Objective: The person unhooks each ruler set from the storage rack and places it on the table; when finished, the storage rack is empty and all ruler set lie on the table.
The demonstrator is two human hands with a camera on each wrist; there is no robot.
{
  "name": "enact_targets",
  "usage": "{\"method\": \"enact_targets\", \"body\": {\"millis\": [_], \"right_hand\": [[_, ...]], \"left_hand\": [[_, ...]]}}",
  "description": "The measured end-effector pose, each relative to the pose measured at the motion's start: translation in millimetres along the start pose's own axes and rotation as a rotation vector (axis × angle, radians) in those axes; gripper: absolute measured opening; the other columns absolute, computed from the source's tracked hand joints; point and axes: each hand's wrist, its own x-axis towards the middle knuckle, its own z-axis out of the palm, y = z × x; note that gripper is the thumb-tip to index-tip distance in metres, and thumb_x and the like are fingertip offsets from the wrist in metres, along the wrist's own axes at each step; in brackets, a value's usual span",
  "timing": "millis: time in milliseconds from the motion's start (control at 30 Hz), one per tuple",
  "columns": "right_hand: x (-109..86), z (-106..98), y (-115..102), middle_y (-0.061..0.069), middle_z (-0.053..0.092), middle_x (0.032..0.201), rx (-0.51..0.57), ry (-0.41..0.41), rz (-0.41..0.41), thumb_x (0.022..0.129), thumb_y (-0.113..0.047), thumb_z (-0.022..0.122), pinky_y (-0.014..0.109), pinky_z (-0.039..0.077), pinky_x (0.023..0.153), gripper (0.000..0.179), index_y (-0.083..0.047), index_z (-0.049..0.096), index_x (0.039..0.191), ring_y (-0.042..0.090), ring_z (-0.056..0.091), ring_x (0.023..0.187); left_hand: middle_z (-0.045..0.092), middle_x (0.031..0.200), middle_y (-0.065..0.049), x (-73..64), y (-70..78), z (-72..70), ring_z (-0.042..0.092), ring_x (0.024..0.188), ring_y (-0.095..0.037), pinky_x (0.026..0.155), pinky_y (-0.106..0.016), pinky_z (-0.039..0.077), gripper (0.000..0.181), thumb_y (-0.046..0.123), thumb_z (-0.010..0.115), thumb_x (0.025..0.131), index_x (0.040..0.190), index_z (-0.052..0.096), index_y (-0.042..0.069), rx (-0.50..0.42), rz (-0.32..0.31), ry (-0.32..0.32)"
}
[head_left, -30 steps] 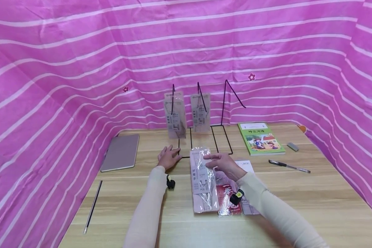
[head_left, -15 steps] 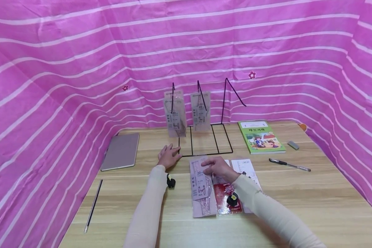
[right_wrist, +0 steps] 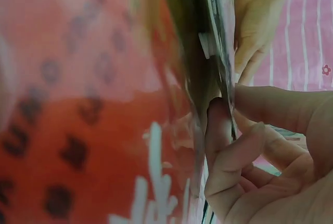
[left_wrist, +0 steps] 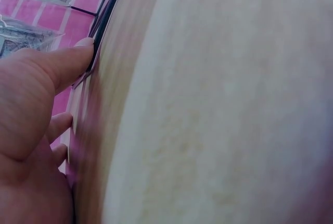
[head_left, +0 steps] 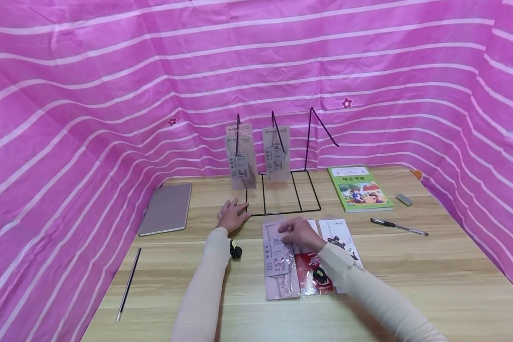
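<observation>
Looking from the near edge of the wooden surface, we see three packets side by side: a pale packet, a red packet just right of it, and a white packet printed with a black cat, partly covered by our right sleeve. Our right hand pinches the right edge of the pale packet between thumb and finger; we cannot tell whether that packet lies wholly flat. Well to the left rests a thin dark stick, and off to the right a capped pen. Our left hand is relaxed, fingers spread, its thumb touching the black wire rack at the near left corner. Level with that rack, we find a gray notebook on the left and, on the right, a green book beside a small gray block. Farther back, two overlapping packets hang from the rack's left arm and a single hanging packet from its middle one, before the pink cloth with white stripes.
</observation>
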Motion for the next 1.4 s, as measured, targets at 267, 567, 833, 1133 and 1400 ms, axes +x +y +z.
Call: {"method": "enact_targets", "body": {"millis": [267, 567, 833, 1133, 1400], "right_hand": [[-2.3, 5.3, -2.8, 0.013, 0.075, 0.097, -0.114, 0.042, -0.064, 0.076, 0.001, 0.079, 0.029, 0.056, 0.069, 0.03, -0.003, 0.077, 0.106, 0.018, 0.069, 0.078], [1.3, -6.0, -7.7, 0.011, 0.073, 0.1, -0.172, 0.062, -0.047, 0.079, -0.011, 0.082, 0.033, 0.053, 0.071, 0.035, -0.007, 0.075, 0.113, 0.022, 0.065, 0.086], [29.2, -53.1, -18.1, 0.017, 0.07, 0.106, -0.089, 0.118, -0.191, 0.091, -0.02, 0.074, 0.034, 0.057, 0.075, 0.045, -0.002, 0.063, 0.131, 0.029, 0.066, 0.095], [76.3, -96.7, -18.0, 0.025, 0.067, 0.124, 0.018, 0.302, -0.435, 0.094, -0.014, 0.072, 0.051, 0.053, 0.095, 0.04, 0.003, 0.063, 0.129, 0.04, 0.062, 0.114], [90.5, -121.6, -38.0, 0.025, 0.057, 0.139, 0.068, 0.298, -0.598, 0.093, -0.004, 0.071, 0.055, 0.043, 0.108, 0.04, 0.006, 0.062, 0.131, 0.041, 0.051, 0.13]], "left_hand": [[0.024, 0.165, -0.018, -1.0, -2.0, -2.9, 0.008, 0.153, -0.043, 0.12, -0.062, 0.007, 0.05, 0.035, 0.062, 0.099, 0.146, 0.055, 0.018, -0.004, -0.015, -0.002], [0.024, 0.165, -0.018, -1.1, -5.3, -3.1, 0.009, 0.153, -0.044, 0.119, -0.062, 0.007, 0.05, 0.035, 0.062, 0.099, 0.146, 0.055, 0.017, 0.001, -0.012, 0.003], [0.024, 0.166, -0.017, -0.9, -4.7, -4.5, 0.008, 0.154, -0.042, 0.119, -0.062, 0.007, 0.05, 0.035, 0.061, 0.1, 0.146, 0.054, 0.019, 0.007, -0.021, -0.002], [0.024, 0.165, -0.019, -4.2, -0.6, -5.9, 0.008, 0.153, -0.044, 0.119, -0.063, 0.007, 0.05, 0.034, 0.063, 0.099, 0.145, 0.056, 0.017, -0.011, -0.011, -0.013], [0.025, 0.165, -0.018, -3.5, 3.4, -3.2, 0.01, 0.153, -0.043, 0.119, -0.064, 0.009, 0.049, 0.036, 0.062, 0.099, 0.145, 0.056, 0.019, -0.005, 0.002, -0.011]]}}
